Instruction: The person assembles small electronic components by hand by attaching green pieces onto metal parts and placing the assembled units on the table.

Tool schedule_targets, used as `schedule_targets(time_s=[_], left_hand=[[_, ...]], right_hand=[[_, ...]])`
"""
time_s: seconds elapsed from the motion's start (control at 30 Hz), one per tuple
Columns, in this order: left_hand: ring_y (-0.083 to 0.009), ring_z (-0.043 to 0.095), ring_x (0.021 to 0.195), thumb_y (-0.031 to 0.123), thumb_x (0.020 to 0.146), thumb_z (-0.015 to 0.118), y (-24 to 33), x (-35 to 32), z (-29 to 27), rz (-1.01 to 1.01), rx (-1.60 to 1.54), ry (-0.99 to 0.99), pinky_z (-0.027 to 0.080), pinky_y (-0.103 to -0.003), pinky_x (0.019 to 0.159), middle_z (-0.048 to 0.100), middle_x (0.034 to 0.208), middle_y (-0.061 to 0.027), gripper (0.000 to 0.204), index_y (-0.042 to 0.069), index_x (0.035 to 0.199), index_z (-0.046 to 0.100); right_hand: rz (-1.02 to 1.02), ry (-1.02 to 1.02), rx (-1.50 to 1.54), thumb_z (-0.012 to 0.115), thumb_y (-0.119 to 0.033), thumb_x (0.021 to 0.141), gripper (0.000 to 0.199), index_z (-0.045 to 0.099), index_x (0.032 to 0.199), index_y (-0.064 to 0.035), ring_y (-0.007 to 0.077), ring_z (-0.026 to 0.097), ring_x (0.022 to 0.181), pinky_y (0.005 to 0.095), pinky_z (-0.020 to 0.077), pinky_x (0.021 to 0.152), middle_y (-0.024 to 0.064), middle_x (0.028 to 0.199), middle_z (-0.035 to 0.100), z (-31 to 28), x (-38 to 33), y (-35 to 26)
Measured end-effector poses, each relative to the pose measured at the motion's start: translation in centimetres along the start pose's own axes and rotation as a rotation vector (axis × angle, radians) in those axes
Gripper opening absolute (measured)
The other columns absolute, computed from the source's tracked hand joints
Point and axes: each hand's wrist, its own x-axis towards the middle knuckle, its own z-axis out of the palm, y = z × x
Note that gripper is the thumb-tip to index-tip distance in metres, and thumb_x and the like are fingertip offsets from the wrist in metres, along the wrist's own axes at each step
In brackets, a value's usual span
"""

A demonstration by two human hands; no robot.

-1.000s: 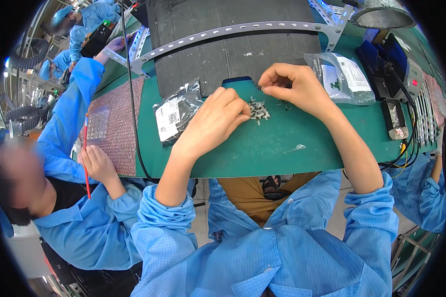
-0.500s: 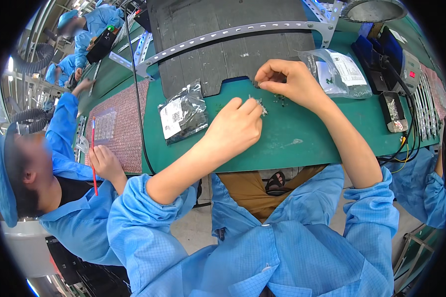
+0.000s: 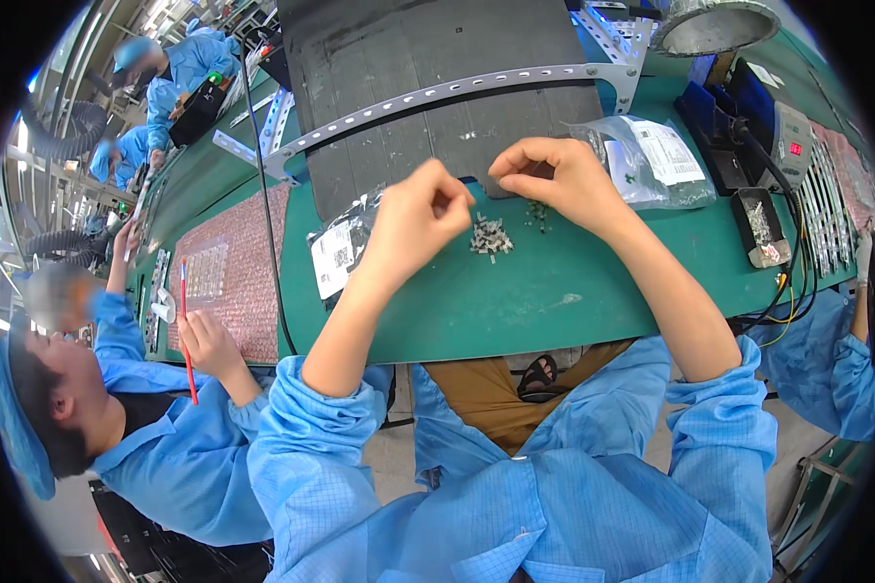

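A loose pile of small silvery parts [image 3: 491,236] lies on the green bench mat. Just to its left and beyond it is my left hand [image 3: 420,219], slightly smeared, its fingers curled into a pinch; whatever is in them is too small to make out. My right hand [image 3: 564,183] hovers past the pile's right side, thumb and forefinger pressed together, and what they may hold is not visible. A few dark green bits [image 3: 537,212] are scattered below its fingers. My left forearm partly covers a dark plastic bag with a white label [image 3: 332,258].
Across the back stand a dark board [image 3: 379,126] and a perforated metal bracket [image 3: 437,94]. At right are a clear labelled bag [image 3: 663,160], a small black box of metal parts [image 3: 760,228] and a cabled bench unit [image 3: 793,141]. On the left, a co-worker's hand [image 3: 212,343] holds a red stick.
My left hand has lifted off the silvery pile and moved left and away from me, uncovering the pile. The right hand stays pinched, nearly in place. The view has shifted slightly.
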Motion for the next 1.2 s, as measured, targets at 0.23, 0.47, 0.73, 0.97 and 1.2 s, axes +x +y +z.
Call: schedule_targets(time_s=[0.23,0.47,0.73,0.97,1.2], left_hand=[[-0.012,0.059,0.073,0.003,0.082,0.06,-1.9,1.0,0.8,-0.154,-0.642,0.04,0.048,-0.023,0.069,0.063,0.086,-0.0109,0.006,0.0,0.083,0.055],[-0.0112,0.061,0.075,0.005,0.081,0.062,-1.8,0.7,1.1,-0.183,-0.861,0.073,0.049,-0.022,0.07,0.064,0.085,-0.0083,0.012,-0.003,0.09,0.059],[-0.0119,0.061,0.078,0.005,0.083,0.061,-1.9,0.6,1.6,-0.198,-0.872,0.044,0.049,-0.023,0.073,0.064,0.088,-0.0092,0.018,-0.003,0.099,0.061],[-0.0122,0.06,0.08,0.001,0.082,0.06,-1.2,0.6,2.5,-0.141,-0.881,0.084,0.049,-0.023,0.074,0.061,0.087,-0.0082,0.015,-0.002,0.096,0.054],[-0.0141,0.061,0.079,0.002,0.082,0.062,-1.1,0.6,2.6,-0.104,-0.809,0.1,0.049,-0.024,0.073,0.062,0.087,-0.0104,0.015,0.002,0.089,0.049]], right_hand=[[0.06,0.007,0.118,0.064,-0.007,0.078,0.011,0.066,0.087,-0.0008,0.0069,0.058,0.073,0.0202,0.0463,0.067,0.0023,0.081,0.065,0.3,0.2,0.3],[0.074,0.012,0.086,0.064,-0.006,0.078,0.01,0.065,0.086,-0.0008,0.0045,0.056,0.07,0.0182,0.0446,0.063,0.0007,0.079,0.063,0.4,0.1,-0.6],[0.037,0.068,0.107,0.062,-0.003,0.078,0.008,0.065,0.085,-0.0008,0.0056,0.056,0.069,0.018,0.0446,0.062,0.0012,0.081,0.063,0.5,0.1,-0.5],[0.091,0.074,0.11,0.063,-0.004,0.078,0.011,0.063,0.088,-0.0003,0.0058,0.056,0.071,0.0187,0.0455,0.064,0.0018,0.082,0.062,0.6,0.1,-0.1],[0.069,0.072,0.156,0.064,-0.003,0.078,0.015,0.056,0.09,-0.0007,0.0058,0.056,0.075,0.0186,0.0457,0.066,0.0011,0.081,0.058,0.5,0.1,0.1]])
